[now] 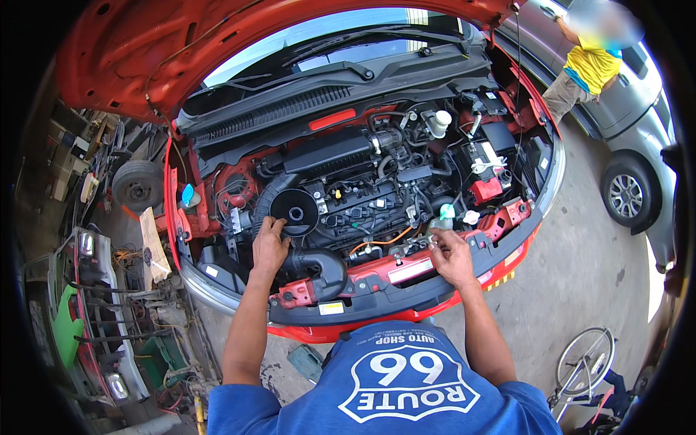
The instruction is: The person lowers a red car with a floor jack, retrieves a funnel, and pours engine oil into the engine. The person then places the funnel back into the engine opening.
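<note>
A round black funnel [307, 214] with a dark bowl sits over the left part of the engine [362, 210]. My left hand [269, 251] has its fingers closed on the near-left edge of the funnel. Over the red front crossmember [411, 270], my right hand [455, 262] has its fingers drawn together. What they hold, if anything, is too small to make out. Just beyond that hand stand a pale reservoir with a turquoise cap [446, 211] and a small pale pink cap [471, 217]. An orange cable [384, 242] runs between my hands.
The raised red hood [138, 58] arches overhead. The battery [484, 163] is at the bay's right. Loose car parts and a tyre [138, 185] crowd the left. A person in yellow [593, 67] stands by a grey vehicle [638, 119]. A bicycle wheel [558, 370] is low right.
</note>
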Demonstrator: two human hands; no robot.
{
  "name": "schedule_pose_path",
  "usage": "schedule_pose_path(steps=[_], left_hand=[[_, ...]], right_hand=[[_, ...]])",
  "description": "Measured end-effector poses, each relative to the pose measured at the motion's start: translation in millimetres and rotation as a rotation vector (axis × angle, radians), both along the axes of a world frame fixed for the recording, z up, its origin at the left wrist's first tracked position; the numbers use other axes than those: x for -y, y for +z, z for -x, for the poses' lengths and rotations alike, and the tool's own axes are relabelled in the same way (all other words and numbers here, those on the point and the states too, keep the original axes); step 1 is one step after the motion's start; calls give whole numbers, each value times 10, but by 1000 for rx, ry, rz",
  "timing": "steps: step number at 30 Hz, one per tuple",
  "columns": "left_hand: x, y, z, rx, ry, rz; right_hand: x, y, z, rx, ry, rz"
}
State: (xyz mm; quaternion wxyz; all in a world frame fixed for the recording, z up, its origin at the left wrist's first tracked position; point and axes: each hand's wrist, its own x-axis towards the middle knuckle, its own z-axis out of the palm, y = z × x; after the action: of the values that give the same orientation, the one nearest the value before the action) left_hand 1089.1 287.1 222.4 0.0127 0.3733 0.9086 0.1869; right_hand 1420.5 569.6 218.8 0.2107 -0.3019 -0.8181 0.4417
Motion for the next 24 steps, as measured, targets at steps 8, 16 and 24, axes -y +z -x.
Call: schedule_pose_path(steps=[8, 16, 24], left_hand=[[52, -95, 107, 16, 168, -146], [-12, -226, 438, 100, 310, -74], [25, -306, 420, 141, 386, -251]], right_hand=[[38, 88, 62, 32, -7, -17], [888, 237, 1839, -77, 657, -85], [1330, -514, 3422, 780, 765, -381]])
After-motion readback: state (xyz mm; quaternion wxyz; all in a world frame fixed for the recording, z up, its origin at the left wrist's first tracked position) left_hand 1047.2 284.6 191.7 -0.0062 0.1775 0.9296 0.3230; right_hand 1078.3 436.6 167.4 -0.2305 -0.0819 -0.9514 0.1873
